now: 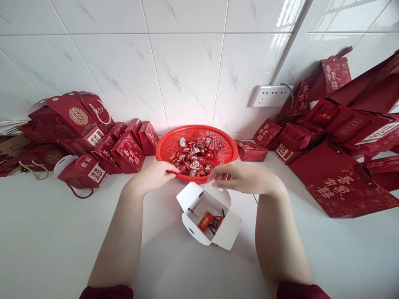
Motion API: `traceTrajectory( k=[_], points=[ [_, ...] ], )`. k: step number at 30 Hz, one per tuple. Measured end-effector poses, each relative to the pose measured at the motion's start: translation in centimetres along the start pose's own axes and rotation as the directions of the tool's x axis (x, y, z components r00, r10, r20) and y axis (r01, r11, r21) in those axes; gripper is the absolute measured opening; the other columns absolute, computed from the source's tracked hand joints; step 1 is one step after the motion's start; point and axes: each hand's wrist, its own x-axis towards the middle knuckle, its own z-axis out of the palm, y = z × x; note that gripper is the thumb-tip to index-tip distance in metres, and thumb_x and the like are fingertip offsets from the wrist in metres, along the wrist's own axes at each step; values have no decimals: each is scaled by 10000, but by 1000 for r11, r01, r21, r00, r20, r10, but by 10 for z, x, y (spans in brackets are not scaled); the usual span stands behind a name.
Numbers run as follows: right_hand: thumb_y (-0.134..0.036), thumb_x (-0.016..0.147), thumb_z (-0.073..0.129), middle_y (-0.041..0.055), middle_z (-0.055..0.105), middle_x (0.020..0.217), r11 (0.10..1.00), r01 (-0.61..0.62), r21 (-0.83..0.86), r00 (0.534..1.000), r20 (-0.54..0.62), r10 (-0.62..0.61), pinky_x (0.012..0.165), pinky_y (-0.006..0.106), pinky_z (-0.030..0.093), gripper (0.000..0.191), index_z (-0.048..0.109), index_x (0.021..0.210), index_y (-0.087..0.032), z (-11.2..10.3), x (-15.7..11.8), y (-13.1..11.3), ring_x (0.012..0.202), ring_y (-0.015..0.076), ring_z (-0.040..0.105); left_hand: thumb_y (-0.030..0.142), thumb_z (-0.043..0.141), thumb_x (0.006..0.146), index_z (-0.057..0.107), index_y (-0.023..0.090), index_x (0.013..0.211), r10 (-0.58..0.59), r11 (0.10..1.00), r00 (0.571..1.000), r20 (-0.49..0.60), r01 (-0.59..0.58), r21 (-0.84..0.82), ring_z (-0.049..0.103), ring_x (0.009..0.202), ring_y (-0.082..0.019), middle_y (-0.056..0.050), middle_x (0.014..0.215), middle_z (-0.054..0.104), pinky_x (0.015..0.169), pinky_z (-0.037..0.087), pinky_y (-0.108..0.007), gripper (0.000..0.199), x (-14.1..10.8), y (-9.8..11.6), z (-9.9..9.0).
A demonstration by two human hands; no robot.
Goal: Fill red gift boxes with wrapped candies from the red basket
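Observation:
A red plastic basket [162, 154] holds many small red-wrapped candies [195, 160]. My left hand [156, 176] reaches over the basket's near left rim, fingers stretched toward the candies. Its fingers are apart, with nothing seen in them. My right hand [238, 176] hovers at the near right rim, fingers loosely bent and apart, and no object shows in it. Just below the hands stands a small carton [229, 232], white inside, its flaps spread. Inside lie a red packet [205, 221] and a dark red wrapped piece [215, 224].
Red gift boxes [128, 153] line the wall on the left, some with rope handles. More red boxes and bags [343, 182] are piled on the right. A white power strip [270, 96] with a grey cable is on the tiled wall [187, 62]. All stand on a white tabletop [77, 232].

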Motion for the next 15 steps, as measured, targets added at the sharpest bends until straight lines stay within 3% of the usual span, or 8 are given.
traceTrajectory(
  k=[4,7,10,15],
  points=[
    [-340,945,528,18,716,923,996,-92,-15,977,-194,87,659,282,456,195,678,975,-220,-6,3,10,810,175,633,303,511,887,754,268,1114,12,1000,1000,1,-12,3,653,1128,-232,6,1195,725,999,484,-333,334,2,-2,0],
    [-359,944,514,25,715,953,987,-155,-42,959,-244,140,703,293,459,215,673,953,-215,-14,18,21,851,186,632,300,518,881,759,263,1107,15,1000,1000,-2,-15,2,651,1123,-243,-2,1190,727,997,483,-350,332,2,-4,1],
    [-365,958,471,59,716,1027,962,-183,-202,978,-138,157,722,302,459,274,687,985,-199,-19,51,31,906,213,639,307,512,887,758,279,1108,-11,1000,1000,-11,11,2,655,1100,-249,2,1189,727,964,494,-353,332,1,-6,3],
    [-184,884,534,61,718,1165,939,-53,-340,974,190,124,770,276,460,294,744,1086,-220,0,120,28,1002,233,652,315,490,908,756,319,1112,-58,994,998,-22,60,86,610,1157,-282,24,1184,729,992,460,-392,335,0,-3,4]
  ],
)
